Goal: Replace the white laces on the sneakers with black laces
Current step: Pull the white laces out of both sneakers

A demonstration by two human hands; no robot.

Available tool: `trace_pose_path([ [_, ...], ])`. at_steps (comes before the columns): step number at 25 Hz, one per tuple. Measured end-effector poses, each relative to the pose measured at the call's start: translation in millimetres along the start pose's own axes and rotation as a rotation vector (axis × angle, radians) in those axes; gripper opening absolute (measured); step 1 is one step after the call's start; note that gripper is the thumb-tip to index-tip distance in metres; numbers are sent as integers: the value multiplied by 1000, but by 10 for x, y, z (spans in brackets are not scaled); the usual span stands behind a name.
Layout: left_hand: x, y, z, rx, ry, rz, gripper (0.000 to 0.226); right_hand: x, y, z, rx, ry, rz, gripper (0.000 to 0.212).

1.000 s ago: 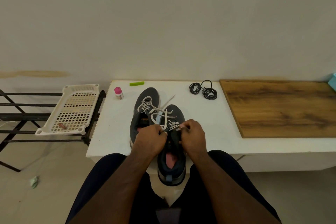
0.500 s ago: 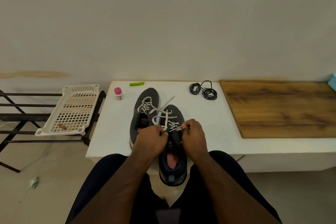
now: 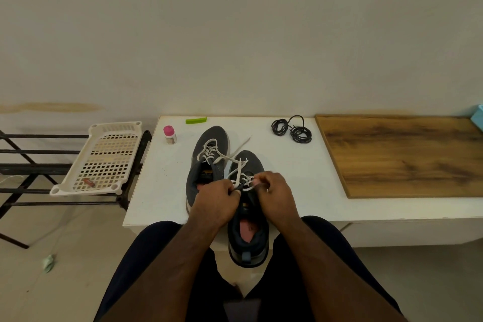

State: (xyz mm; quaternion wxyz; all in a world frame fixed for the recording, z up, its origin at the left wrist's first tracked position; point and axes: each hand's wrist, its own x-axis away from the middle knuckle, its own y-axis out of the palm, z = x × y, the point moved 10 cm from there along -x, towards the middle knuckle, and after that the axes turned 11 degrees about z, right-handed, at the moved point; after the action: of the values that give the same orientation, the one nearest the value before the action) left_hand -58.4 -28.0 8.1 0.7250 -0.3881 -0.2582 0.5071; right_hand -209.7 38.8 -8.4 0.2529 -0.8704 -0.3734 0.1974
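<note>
Sneakers [image 3: 209,165] mid-table [image 3: 156,191] — laces [image 3: 291,129] behind-right, board [image 3: 405,154] rightmost

A plain pale wall [image 3: 235,29] backs a white table [image 3: 313,185] on tiled floor [image 3: 52,295].

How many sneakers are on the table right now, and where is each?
2. One sneaker lies further back, left of centre, white lace in. The nearer sneaker overhangs the table's front edge, where the left hand and right hand work its white lace.
</note>
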Motion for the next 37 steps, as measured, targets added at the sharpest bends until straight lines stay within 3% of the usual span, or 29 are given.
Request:
trace_pose_path([
  [3, 5, 4, -4, -4, -1, -5, 25, 55, 140, -108, 82, -73, -103, 15],
  [6, 6, -1, -44, 28, -34, -5, 25, -9, -48, 18, 60, 52, 26, 18],
  [9, 11, -10, -10, 19, -1, -2, 23, 20, 24, -83, 12, -68, -57, 8],
  [12, 37, -1, 45, 23, 38, -13, 21, 95, 196, -180, 71, -153, -116, 11],
  [14, 31, -3, 14, 30, 14, -12, 24, 76, 189, -145, 94, -111, -74, 16],
  [18, 17, -1, -30, 19, -33, -22, 28, 21, -60, 185, -84, 187, 100, 12],
  [23, 39, -33, 23, -3, 14, -12, 32, 74, 153, -175, 26, -146, -101, 12],
  [25, 32, -25, 13, -3, 6, -15, 30, 72, 159, -155, 44, -118, -77, 17],
  [29, 24, -13, -17, 21, -29, -16, 29, 31, -74, 166, -106, 167, 125, 13],
  [30, 23, -11, -13, 14, -22, -13, 29, 31, -78, 171, -125, 174, 111, 9],
  [34, 27, -14, -11, -3, 0, -5, 27, 89, 84, -184, 30, -100, -78, 8],
  [37, 28, 0, -10, 1, -2, -13, 28, 59, 95, -67, 87, -16, -25, 15],
])
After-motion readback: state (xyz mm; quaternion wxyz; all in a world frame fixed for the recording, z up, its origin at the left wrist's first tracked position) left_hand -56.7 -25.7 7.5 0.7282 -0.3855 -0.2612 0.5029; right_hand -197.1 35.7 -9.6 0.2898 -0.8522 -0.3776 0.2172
